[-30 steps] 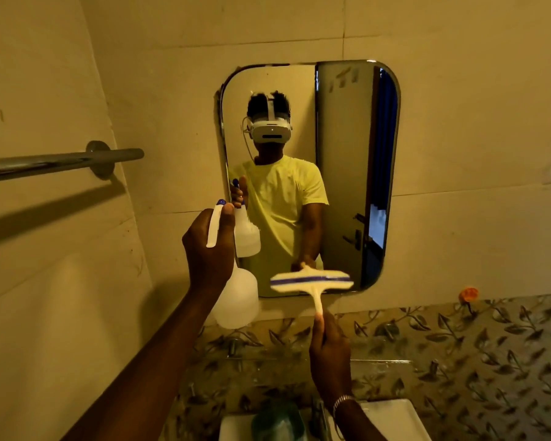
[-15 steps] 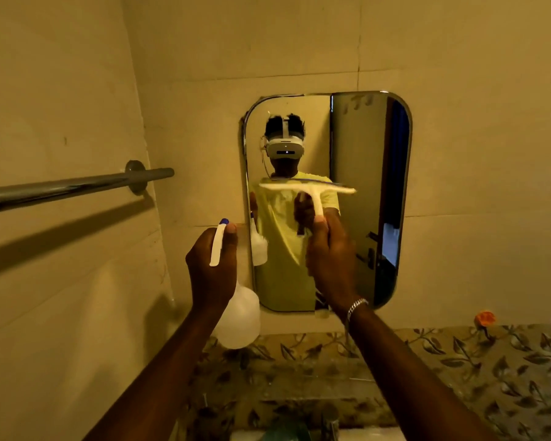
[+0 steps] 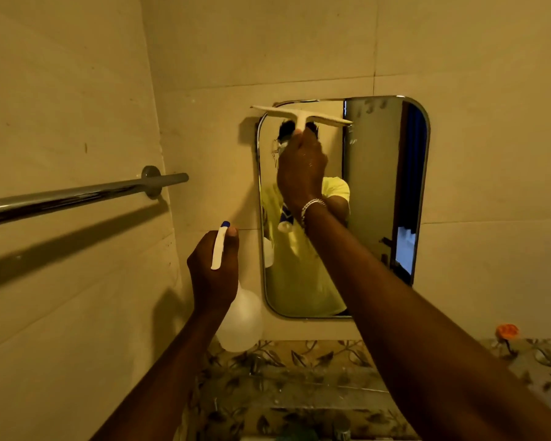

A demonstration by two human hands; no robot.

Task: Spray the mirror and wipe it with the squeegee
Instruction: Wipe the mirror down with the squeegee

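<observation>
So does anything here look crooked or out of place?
Slightly. The squeegee in the right hand sits tilted at the mirror top, its left end overhanging onto the wall. The left hand holds the spray bottle normally.

Carrier: beige tiled wall (image 3: 268,43). Fixed flat on it, just right of frame centre: upright mirror (image 3: 376,186), rounded corners. At 9 o'clock of the mirror, on the side wall: chrome towel rail (image 3: 77,195) on a round mount. At 6 o'clock: leaf-patterned tile band (image 3: 299,354). At 4 o'clock: small orange item (image 3: 507,331) on the wall, type unclear. Squeegee (image 3: 299,114) blade lies across my mirror's 11 o'clock corner.
</observation>
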